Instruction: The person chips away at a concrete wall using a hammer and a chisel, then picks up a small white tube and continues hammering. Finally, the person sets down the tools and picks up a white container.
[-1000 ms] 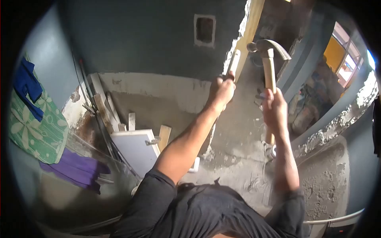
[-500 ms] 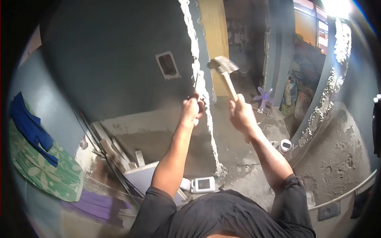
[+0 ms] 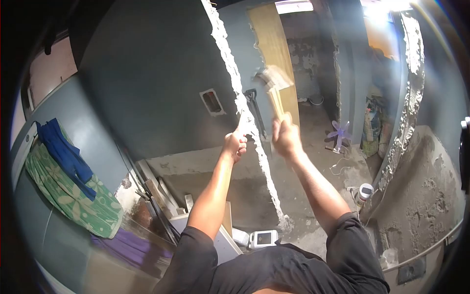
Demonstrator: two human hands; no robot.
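My left hand (image 3: 235, 146) is closed around a thin chisel, mostly hidden by the fingers, its tip up against the rough, broken white edge (image 3: 240, 103) of the dark wall. In my right hand (image 3: 287, 137) is the wooden handle of a hatchet (image 3: 275, 81). Its head is smeared by motion, with the blunt end facing left and the broad blade facing right. The hatchet is raised to the right of the chisel, apart from it.
A recessed wall box (image 3: 211, 103) is left of the broken edge. Boards (image 3: 157, 188) lean at lower left near hanging cloths (image 3: 73, 186). A white device with a screen (image 3: 264, 239) stands on the floor. A purple fan (image 3: 339, 131) is at right.
The view has shifted, so the wall and room sit differently in it. Both hands keep their tools; the hatchet head is more blurred and its handle more upright.
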